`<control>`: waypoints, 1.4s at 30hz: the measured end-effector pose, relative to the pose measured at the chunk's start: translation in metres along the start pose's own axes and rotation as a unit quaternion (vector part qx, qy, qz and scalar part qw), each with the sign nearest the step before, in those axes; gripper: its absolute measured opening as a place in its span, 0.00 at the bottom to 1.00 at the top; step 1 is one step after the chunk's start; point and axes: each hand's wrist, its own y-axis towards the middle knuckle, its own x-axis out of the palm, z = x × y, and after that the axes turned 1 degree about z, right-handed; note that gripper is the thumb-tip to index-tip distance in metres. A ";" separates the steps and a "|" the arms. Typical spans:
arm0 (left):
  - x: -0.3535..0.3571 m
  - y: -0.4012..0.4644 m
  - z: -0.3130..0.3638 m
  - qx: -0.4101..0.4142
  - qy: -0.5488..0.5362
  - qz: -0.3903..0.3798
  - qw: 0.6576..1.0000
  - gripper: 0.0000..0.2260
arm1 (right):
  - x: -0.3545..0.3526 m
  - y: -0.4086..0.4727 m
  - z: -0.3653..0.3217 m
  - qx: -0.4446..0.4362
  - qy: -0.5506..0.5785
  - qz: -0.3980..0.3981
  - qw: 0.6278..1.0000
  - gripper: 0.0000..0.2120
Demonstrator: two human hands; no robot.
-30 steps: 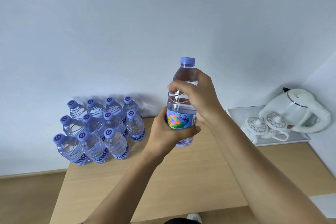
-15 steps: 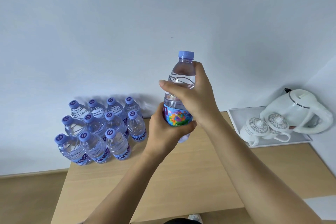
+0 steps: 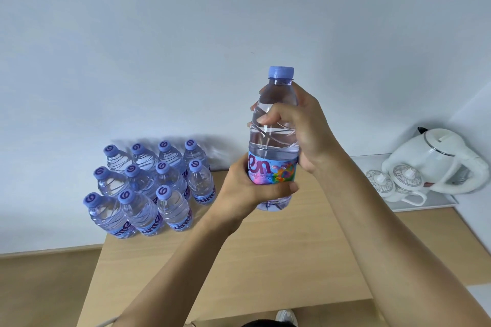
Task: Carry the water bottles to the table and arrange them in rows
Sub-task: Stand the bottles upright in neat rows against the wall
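— What do we hold?

— A clear ribbed plastic bottle [image 3: 273,141], upright above the pale wood-grain bench [image 3: 265,260]. Our left hand [image 3: 247,191] wraps its glossy coloured label; our right hand [image 3: 303,127] curls its fingers [image 3: 265,119] round the swirled shoulder below the round lilac cap.

— And the others?

— Eleven like bottles [image 3: 148,188] stand in rows at the bench's far left. Right, a smooth white kettle [image 3: 435,162] sits on a tray [image 3: 425,204].

Reading "en" in pink letters on the held bottle [image 3: 273,141], rest hidden by fingers. Table bottles [image 3: 148,188] showing partial purple lettering, maybe "ame", plus swirl logos on caps.
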 end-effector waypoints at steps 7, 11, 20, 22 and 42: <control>0.008 -0.006 0.002 0.029 0.009 0.058 0.998 0.21 | 0.004 -0.011 -0.004 -0.036 -0.110 0.021 0.993 0.17; 0.017 -0.009 0.000 0.060 0.051 0.113 0.991 0.19 | 0.016 -0.022 0.004 -0.078 -0.162 0.114 0.977 0.18; 0.013 -0.010 0.000 -0.003 0.006 0.028 1.000 0.23 | 0.004 -0.019 -0.006 -0.042 -0.050 0.085 0.994 0.12; 0.010 -0.010 0.003 -0.002 -0.008 -0.002 1.000 0.21 | 0.000 -0.018 -0.008 -0.034 -0.023 0.058 0.997 0.11; 0.019 -0.016 -0.007 0.035 0.067 0.110 0.991 0.21 | 0.007 -0.031 0.005 -0.055 -0.095 0.144 0.983 0.17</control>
